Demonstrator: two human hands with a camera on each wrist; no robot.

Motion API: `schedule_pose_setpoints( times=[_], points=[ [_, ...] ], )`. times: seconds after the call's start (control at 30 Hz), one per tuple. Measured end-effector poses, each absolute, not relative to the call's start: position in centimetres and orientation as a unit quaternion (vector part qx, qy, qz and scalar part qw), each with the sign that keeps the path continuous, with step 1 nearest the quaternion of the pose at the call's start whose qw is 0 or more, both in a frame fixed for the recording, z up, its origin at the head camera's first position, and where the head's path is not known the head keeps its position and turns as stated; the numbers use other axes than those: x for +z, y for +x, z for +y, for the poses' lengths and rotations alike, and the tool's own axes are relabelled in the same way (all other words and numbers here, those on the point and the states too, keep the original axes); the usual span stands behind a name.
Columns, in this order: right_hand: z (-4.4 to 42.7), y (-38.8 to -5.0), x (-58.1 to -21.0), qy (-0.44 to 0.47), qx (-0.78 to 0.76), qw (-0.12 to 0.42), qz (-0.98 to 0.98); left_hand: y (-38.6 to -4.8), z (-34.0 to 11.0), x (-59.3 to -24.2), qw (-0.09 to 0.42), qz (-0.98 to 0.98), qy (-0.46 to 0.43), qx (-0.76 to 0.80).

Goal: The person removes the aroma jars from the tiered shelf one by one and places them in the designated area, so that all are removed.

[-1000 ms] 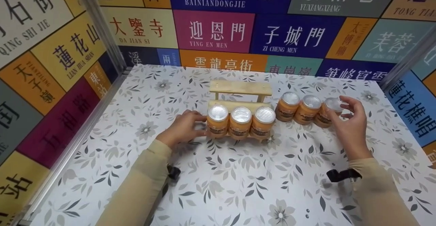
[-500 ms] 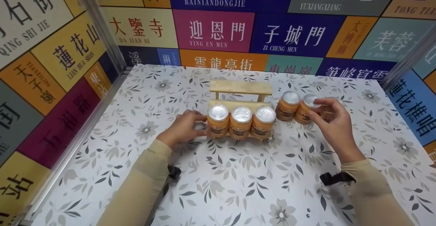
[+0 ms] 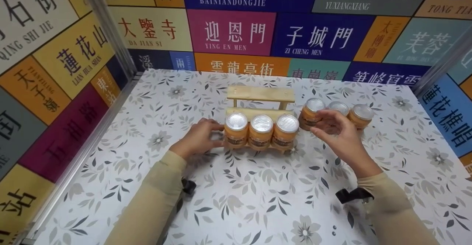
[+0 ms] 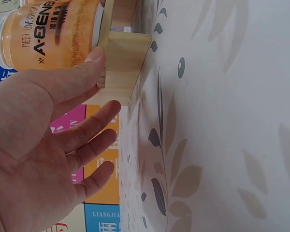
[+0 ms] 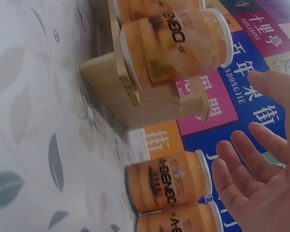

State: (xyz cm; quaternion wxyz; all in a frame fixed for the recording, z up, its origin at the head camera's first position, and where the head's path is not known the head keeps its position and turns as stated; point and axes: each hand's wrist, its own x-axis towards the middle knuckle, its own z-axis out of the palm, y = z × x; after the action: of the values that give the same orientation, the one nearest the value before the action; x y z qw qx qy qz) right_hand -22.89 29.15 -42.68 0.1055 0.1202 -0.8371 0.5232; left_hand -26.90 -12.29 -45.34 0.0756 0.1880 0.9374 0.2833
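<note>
I am touching the left end of the rack (image 3: 261,94), left hand (image 3: 199,137) splayed; rightward, the right hand (image 3: 346,138), splayed and empty, is hovering.

The person is wearing long, plain khaki-beige sleeves, the left sleeve (image 3: 149,197) showing in the lower left of the head frame and the right sleeve (image 3: 394,204) in the lower right. The cloth is creasing softly. Beside the left cuff (image 3: 174,161) a small black fitting (image 3: 188,187) is jutting out; another black fitting (image 3: 352,195) is protruding by the right cuff (image 3: 370,180). The left grip (image 3: 197,138) and right grip (image 3: 343,138) are showing bare.
</note>
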Motion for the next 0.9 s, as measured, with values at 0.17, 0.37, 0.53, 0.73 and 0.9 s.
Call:
schedule_pose_setpoints(
  times=[0.17, 0.37, 0.53, 0.73, 0.9],
  points=[
    [27.6, -22.9, -42.5, 0.135, 0.525, 0.083, -0.836, -26.8, -12.4, -45.3, 0.078, 0.936, 0.187, 0.287],
    [26.2, -22.9, -42.6, 0.155, 0.523, 0.062, -0.836, -27.0, -12.4, -45.4, 0.078, 0.935, 0.189, 0.288],
    [25.4, -23.0, -42.8, 0.160, 0.509, 0.053, -0.844, -26.9, -12.4, -45.4, 0.078, 0.936, 0.192, 0.284],
    [24.6, -23.2, -43.0, 0.156, 0.506, 0.046, -0.847, -26.9, -12.4, -45.3, 0.075, 0.938, 0.194, 0.278],
    [24.2, -23.3, -43.1, 0.145, 0.504, 0.046, -0.850, -26.9, -12.3, -45.2, 0.079, 0.937, 0.190, 0.282]
  ],
)
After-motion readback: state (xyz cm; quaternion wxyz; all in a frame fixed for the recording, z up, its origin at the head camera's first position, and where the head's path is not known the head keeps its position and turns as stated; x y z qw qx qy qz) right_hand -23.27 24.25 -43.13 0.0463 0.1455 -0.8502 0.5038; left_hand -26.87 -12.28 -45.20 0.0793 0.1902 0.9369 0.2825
